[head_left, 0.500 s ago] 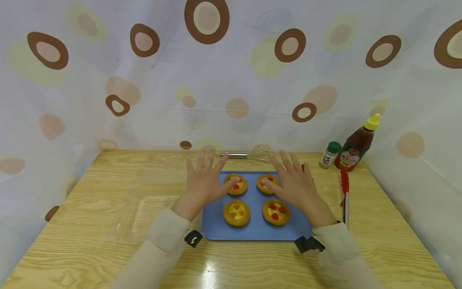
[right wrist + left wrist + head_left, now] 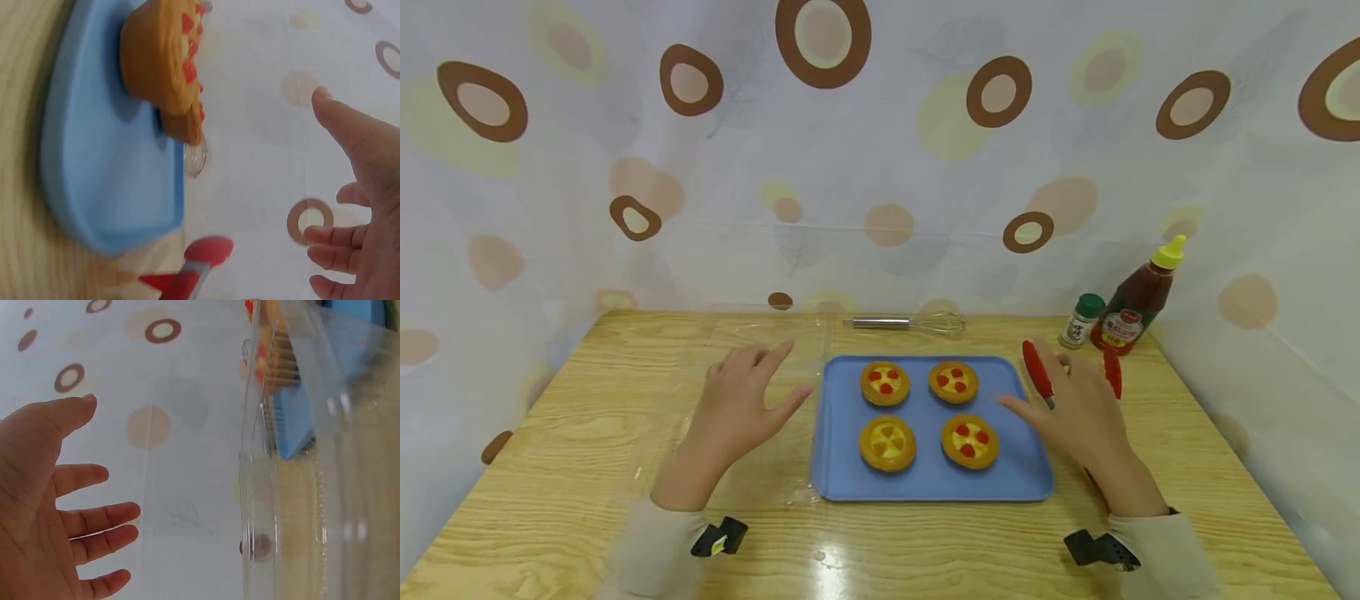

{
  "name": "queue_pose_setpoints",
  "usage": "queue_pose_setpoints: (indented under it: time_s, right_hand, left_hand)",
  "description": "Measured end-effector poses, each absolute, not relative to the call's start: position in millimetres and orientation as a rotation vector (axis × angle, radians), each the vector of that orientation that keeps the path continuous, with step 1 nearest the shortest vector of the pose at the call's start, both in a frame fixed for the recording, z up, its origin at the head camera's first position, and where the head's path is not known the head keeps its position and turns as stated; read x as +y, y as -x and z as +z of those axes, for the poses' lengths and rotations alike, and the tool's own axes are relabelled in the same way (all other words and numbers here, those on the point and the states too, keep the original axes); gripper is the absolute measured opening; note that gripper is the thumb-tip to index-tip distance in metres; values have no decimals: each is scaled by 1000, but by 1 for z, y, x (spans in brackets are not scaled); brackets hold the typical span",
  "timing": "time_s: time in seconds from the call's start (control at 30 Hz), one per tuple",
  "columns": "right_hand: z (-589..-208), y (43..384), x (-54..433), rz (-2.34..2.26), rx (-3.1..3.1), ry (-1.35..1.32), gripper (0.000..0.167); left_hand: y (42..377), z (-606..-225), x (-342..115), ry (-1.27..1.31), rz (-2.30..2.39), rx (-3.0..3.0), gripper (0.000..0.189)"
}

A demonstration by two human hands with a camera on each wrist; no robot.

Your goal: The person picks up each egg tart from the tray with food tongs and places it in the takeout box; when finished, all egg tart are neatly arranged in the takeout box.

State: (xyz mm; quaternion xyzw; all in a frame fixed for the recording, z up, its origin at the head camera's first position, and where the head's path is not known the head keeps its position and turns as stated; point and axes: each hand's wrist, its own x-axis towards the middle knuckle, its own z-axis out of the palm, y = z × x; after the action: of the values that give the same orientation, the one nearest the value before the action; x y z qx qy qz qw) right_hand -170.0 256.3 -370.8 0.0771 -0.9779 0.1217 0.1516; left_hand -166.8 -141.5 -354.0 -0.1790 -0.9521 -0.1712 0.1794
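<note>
My left hand [image 2: 737, 404] hovers over a clear plastic container [image 2: 760, 327] on the left, thumb spread and fingers relaxed, holding nothing. In the left wrist view, the container's wall [image 2: 334, 487] stands beside that hand, apart from the fingers. On the right, my right hand [image 2: 1084, 417] is above red-tipped tongs [image 2: 1036, 371], covering their middle in the head view. Its fingers are loosely bent, with nothing gripped in the right wrist view. Between both hands lies a blue tray [image 2: 925, 487] with a yellow-topped tart [image 2: 887, 443] and three red-dotted tarts [image 2: 970, 442].
Behind the tray lies a whisk [image 2: 906, 323]. A green-capped shaker [image 2: 1081, 321] and a red sauce bottle [image 2: 1138, 304] with a yellow cap stand at the back right. A patterned curtain [image 2: 850, 167] hangs along the table's [image 2: 925, 550] back and sides.
Both hands have moved apart from above the tray, the left one leftward over the container and the right one rightward over the tongs. The tarts have come into full view.
</note>
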Motion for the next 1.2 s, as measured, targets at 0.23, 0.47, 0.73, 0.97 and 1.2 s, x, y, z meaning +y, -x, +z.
queue_pose_setpoints:
  time_s: [0.23, 0.47, 0.73, 0.97, 1.2]
  right_hand:
    - [-376, 163, 293, 464, -2975, 28, 111]
    - [-384, 160, 317, 514, -3097, 87, 119]
    - [-395, 162, 329, 636, -3306, 226, 136]
    - [-407, 166, 332, 685, -3329, 291, 141]
    - [-410, 165, 333, 782, -3312, 291, 140]
  left_hand:
    - [162, -359, -194, 537, -745, -2809, 55]
    - [163, -371, -248, 406, -1081, -2854, 49]
    - [164, -394, -292, 162, -1410, -2892, 54]
    - [165, -410, -303, 64, -1535, -2907, 58]
    - [167, -427, -309, 111, -1719, -2736, 51]
